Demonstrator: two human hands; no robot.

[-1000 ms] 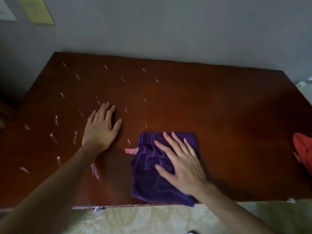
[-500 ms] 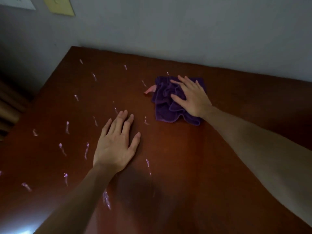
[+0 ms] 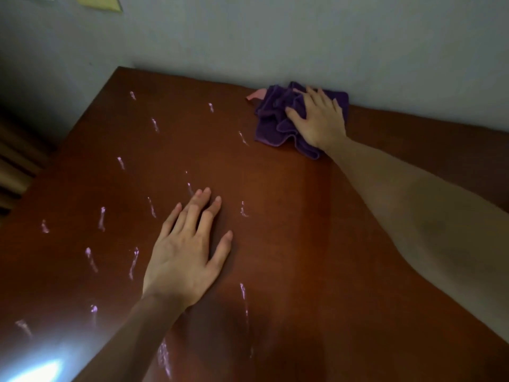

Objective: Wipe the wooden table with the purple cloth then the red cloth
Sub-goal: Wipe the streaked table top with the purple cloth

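The purple cloth (image 3: 275,119) lies bunched at the far edge of the wooden table (image 3: 289,230), right against the wall. My right hand (image 3: 316,119) presses flat on top of it, arm stretched out. A small pink tag (image 3: 256,95) sticks out at the cloth's far left corner. My left hand (image 3: 187,252) rests flat on the table nearer to me, fingers spread, holding nothing. Several whitish streaks (image 3: 102,219) mark the table's left half. The red cloth is out of view.
A grey wall (image 3: 275,37) runs along the table's far edge. A yellow note (image 3: 99,2) hangs on it at the upper left. The table's left edge drops off to a dark gap (image 3: 24,150). Glare shines at the near left corner.
My right hand has pushed the purple cloth from the near edge across the table to the far edge by the wall. My left hand has stayed flat in place. The view has shifted left.
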